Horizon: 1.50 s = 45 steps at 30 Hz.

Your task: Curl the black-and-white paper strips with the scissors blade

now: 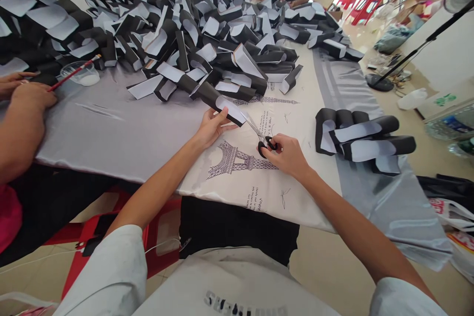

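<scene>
My left hand (212,126) pinches the near end of a folded black-and-white paper piece (222,103) just above the cloth. My right hand (284,154) has its fingers through the black handles of a pair of scissors (259,134). The blades point up and left and meet the edge of that paper piece. Both hands hover over a white cloth (240,177) printed with a tower drawing.
A large heap of folded black-and-white paper pieces (177,24) covers the far half of the table. A small stack of the same pieces (363,139) lies to the right. On the left, another person's hands (22,98) hold a red brush (74,73) beside a plastic cup. Two people sit at the far end.
</scene>
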### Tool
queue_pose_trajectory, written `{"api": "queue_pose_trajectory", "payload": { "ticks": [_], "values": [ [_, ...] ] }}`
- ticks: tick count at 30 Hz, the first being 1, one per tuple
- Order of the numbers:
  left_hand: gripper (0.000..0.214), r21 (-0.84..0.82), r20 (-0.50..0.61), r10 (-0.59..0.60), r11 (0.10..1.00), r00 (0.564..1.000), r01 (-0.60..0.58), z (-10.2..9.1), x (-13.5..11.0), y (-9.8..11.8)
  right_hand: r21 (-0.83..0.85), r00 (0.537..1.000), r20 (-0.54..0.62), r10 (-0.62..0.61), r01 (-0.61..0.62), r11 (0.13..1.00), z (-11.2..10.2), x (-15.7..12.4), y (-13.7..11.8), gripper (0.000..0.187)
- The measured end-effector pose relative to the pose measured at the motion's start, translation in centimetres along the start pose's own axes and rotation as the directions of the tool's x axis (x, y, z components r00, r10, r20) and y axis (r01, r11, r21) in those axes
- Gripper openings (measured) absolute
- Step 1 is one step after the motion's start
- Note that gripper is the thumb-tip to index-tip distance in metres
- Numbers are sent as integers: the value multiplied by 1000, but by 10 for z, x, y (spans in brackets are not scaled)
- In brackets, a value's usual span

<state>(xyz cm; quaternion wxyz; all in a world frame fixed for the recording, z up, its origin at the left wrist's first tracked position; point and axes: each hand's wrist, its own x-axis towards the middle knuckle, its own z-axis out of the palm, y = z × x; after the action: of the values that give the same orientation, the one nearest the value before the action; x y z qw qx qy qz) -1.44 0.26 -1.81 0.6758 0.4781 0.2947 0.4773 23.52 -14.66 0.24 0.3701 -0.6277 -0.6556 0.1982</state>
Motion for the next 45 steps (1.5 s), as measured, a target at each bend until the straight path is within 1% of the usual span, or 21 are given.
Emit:
{"api": "queue_pose_trajectory", "payload": {
  "ticks": [3,9,13,15,17,19,22,27,30,35,39,42,45],
  "values": [
    [62,-4,9,4,1000,1000,-4,0,-1,0,-19,1000,9,-6,6,1000,2,0,3,38],
    [60,-26,-6,-9,1000,1000,8,3,-3,1,-32,999,26,-27,28,999,4,1,10,38],
    [63,-24,-36,-20,1000,999,19,4,-3,2,-11,999,-28,-19,19,1000,3,3,11,37],
    [65,-24,-57,-29,999,998,28,4,-2,3,-1,998,-63,-7,7,1000,1,4,10,35],
    [69,-30,-82,-48,998,995,46,4,-1,4,5,998,-70,2,-1,1000,-1,4,8,35],
    [73,-44,-125,-53,998,991,48,4,1,5,5,998,-58,11,-11,1000,-3,3,5,36],
    [78,-58,-207,-28,998,978,17,2,4,6,-7,999,-28,16,-16,1000,-2,1,1,38],
    [72,-45,-282,-13,999,959,0,-1,7,7,-33,999,-16,28,-29,999,1,1,3,39],
    [69,-50,-290,-19,999,957,5,0,6,7,-41,999,-1,39,-39,998,1,2,6,37],
    [72,-49,-272,-41,998,961,28,2,4,10,-49,998,21,54,-52,997,1,2,6,37],
    [70,-45,-253,-48,998,966,38,4,3,12,-68,997,49,54,-51,996,0,3,7,41],
    [68,-39,-258,-49,998,965,40,4,3,12,-71,997,67,37,-33,997,0,4,9,47],
    [66,-46,-276,-45,998,960,34,1,3,11,-50,999,38,32,-30,998,0,4,10,45]
  ]
}}
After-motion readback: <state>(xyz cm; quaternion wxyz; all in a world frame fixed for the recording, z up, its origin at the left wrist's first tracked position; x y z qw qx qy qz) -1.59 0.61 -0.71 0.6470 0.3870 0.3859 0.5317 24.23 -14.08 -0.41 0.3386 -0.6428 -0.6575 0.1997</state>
